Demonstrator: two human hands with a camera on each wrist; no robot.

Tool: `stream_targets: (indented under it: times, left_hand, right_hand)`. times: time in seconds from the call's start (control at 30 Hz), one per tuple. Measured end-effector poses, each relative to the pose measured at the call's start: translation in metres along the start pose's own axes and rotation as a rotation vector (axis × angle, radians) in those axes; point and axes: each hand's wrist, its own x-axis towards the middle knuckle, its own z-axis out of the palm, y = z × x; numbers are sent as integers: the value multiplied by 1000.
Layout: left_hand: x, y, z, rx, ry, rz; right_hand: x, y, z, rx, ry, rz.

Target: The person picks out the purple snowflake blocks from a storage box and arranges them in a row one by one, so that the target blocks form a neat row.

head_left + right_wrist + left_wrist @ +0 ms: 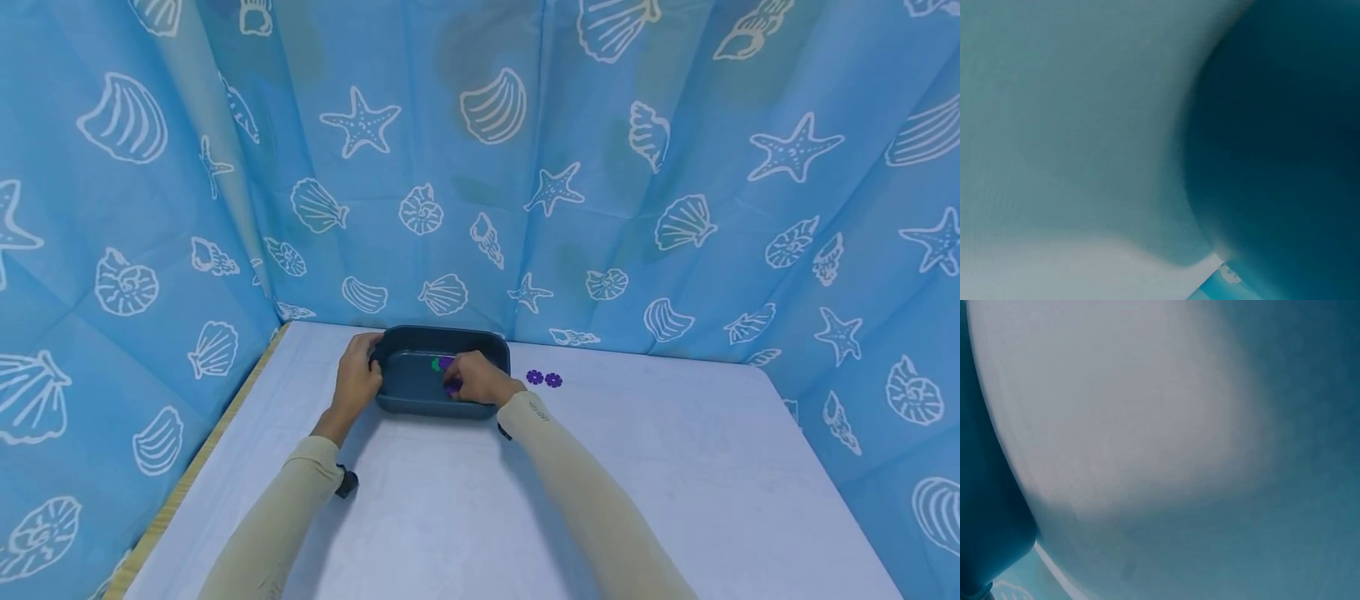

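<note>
A dark blue-grey rectangular tub stands near the far edge of the table. At its left end, my left hand grips the rim. My right hand reaches inside over the right half, fingers curled around a purple flower-shaped piece. Just beyond those fingers shows another bit of purple, beside a green flower-shaped piece. Part of the tub's floor is hidden by my right hand. Neither wrist view shows fingers; the tub's dark wall fills the left side of the left wrist view.
Two purple flower-shaped pieces lie side by side on the white tabletop, right of the tub. A blue curtain with white shell and starfish prints hangs behind the table and along both sides.
</note>
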Motion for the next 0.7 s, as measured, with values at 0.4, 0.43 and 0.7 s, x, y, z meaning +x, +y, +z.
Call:
stream_targets:
  times: [0.4,0.43,0.7]
  left_hand:
    - [1,2,-1,21,-6,-19]
    - [1,2,-1,23,-5,-18]
    - [0,1,1,2,-1,3]
  right_hand:
    - [-22,26,-38,199,221,-1]
    - [-26,31,-42,191,235,5]
    - [-66,76,-64,156,302,131]
